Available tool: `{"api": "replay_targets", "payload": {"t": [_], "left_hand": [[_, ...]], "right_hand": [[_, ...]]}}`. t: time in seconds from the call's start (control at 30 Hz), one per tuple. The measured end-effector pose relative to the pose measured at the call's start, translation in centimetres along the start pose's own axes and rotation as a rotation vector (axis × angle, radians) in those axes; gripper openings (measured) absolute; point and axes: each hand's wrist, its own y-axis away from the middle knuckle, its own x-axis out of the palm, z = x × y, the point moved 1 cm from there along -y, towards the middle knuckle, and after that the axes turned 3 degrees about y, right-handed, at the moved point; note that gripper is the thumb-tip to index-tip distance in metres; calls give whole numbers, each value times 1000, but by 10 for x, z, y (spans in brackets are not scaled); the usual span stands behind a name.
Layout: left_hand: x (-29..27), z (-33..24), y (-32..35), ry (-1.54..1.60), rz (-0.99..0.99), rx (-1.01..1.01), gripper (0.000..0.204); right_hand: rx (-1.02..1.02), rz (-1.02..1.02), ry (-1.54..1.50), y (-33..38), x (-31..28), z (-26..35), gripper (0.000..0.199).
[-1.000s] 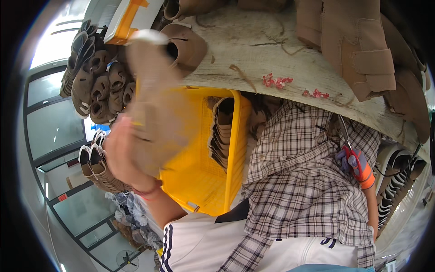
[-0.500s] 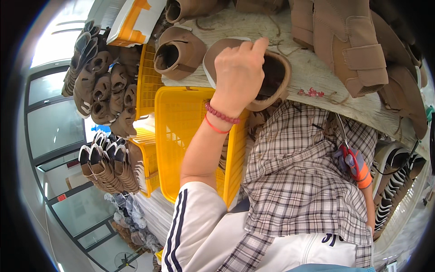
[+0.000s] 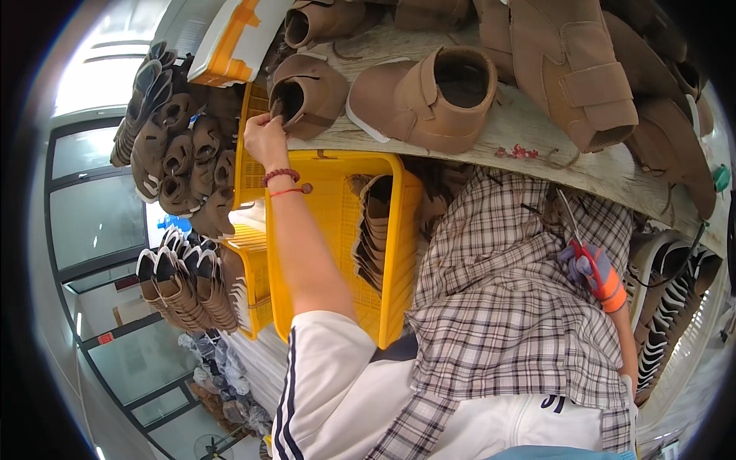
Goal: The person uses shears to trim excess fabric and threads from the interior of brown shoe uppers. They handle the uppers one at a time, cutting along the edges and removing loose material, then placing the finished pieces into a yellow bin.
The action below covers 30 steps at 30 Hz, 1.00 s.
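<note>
My left hand (image 3: 266, 140), with beads at the wrist, pinches the rim of a brown shoe upper (image 3: 326, 92) near the left end of the worktable (image 3: 498, 126). To its right another brown shoe upper (image 3: 410, 103) stands on the table, its opening turned up and its white edge facing left; neither of my hands touches it. Low at the right, my right hand (image 3: 606, 282), in a grey and orange glove, is closed round the red handles of scissors (image 3: 589, 257). The blades point up and away, over my checked apron (image 3: 506, 307).
Below the table's left end stands a yellow basket (image 3: 307, 230) with stacked brown uppers (image 3: 373, 230) inside. More brown uppers (image 3: 590, 84) crowd the table's right side. Stacked uppers (image 3: 678, 299) fill a crate at the lower right. A white box (image 3: 238, 38) sits far left.
My left hand has let go of the larger upper and moved left to the rim of the smaller one. The larger upper now stands tilted differently. My right hand keeps the scissors.
</note>
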Motion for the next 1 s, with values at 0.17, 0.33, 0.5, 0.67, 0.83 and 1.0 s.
{"api": "replay_targets", "payload": {"t": [0.17,0.33,0.5,0.67,0.83,1.0], "left_hand": [[-62,38,-7,286,2,-45,20],[-164,-9,51,32,-31,207,20],[-188,-88,152,63,193,251,9],[-168,-98,199,365,537,174,13],[-143,-110,234,374,666,200,16],[-136,-125,250,379,700,461,20]], "right_hand": [[32,-27,247,3,15,33,54],[-128,3,291,-9,50,105,49],[-386,129,667,-15,112,195,47],[-325,114,820,-20,109,170,52],[-164,41,1038,-4,69,156,50],[-79,66,1144,14,56,156,49]]}}
